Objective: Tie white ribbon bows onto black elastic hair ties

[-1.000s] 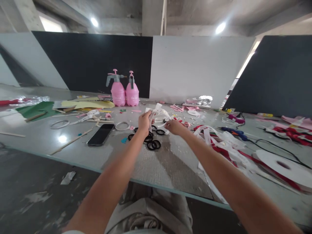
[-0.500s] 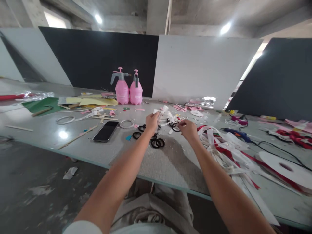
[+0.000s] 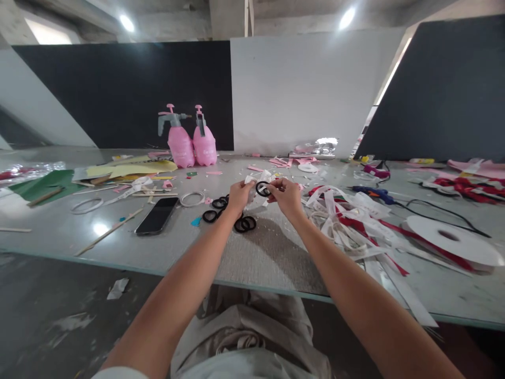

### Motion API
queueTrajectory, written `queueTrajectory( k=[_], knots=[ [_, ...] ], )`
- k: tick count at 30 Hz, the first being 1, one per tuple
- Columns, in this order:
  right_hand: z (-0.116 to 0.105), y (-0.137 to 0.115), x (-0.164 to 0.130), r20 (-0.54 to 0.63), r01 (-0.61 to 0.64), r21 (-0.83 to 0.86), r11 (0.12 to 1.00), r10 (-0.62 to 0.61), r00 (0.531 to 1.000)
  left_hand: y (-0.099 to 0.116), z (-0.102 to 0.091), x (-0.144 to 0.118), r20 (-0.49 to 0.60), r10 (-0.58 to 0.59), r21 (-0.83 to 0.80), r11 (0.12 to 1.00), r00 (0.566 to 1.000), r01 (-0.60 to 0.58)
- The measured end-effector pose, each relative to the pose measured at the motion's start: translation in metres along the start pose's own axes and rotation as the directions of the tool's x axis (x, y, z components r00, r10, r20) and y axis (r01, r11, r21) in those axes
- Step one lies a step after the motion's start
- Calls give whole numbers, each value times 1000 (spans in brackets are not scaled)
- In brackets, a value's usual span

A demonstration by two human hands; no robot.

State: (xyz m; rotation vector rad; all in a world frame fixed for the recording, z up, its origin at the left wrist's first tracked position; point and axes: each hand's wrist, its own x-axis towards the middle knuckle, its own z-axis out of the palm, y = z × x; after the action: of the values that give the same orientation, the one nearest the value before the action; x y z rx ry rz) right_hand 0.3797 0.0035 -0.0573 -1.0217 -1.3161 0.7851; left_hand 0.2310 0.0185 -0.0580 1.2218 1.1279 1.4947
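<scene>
My right hand [image 3: 286, 196] pinches a black hair tie [image 3: 258, 192] between thumb and fingertips, just above the table. Close beside it, my left hand [image 3: 239, 196] is closed on a piece of white ribbon [image 3: 265, 175], which shows past the fingertips. The ribbon lies right behind the hair tie; whether they touch I cannot tell. Several more black hair ties [image 3: 245, 224] lie loose on the table beneath and left of my left hand, partly hidden by the wrist.
A phone [image 3: 157, 216] and a silvery ring roll [image 3: 192, 199] lie to the left. Two pink spray bottles [image 3: 181, 145] stand behind. On the right are tangled ribbons [image 3: 335, 221], a blue glue gun [image 3: 373, 193] with its cord, and a white ribbon spool [image 3: 453, 239].
My right hand has lifted a black hair tie off the table and brought it left, up to the white ribbon in my left hand. The camera view has turned slightly right.
</scene>
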Motion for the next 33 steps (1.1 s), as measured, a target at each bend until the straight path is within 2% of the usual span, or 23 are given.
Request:
queueTrajectory(
  k=[10, 17, 26, 30, 33],
  knots=[
    [-2, 2, 1, 7, -29, -17, 999, 29, 1000, 5, 4, -11, 89, -12, -54, 998, 996, 17],
    [0, 1, -1, 36, -2, -44, 999, 3, 999, 1, 2, -7, 138, 22, 29, 999, 990, -26],
    [-1, -6, -5, 69, 74, -186, 980, -63, 996, -5, 2, -1, 82, 7, 65, 998, 997, -13],
    [-2, -7, -7, 62, 138, -305, 942, -125, 990, -6, 1, -1, 117, 17, 71, 997, 993, -26],
    [-4, -6, -6, 0, 191, -408, 892, -210, 978, -6, 1, -3, 152, 36, 98, 994, 988, -51]
  ],
)
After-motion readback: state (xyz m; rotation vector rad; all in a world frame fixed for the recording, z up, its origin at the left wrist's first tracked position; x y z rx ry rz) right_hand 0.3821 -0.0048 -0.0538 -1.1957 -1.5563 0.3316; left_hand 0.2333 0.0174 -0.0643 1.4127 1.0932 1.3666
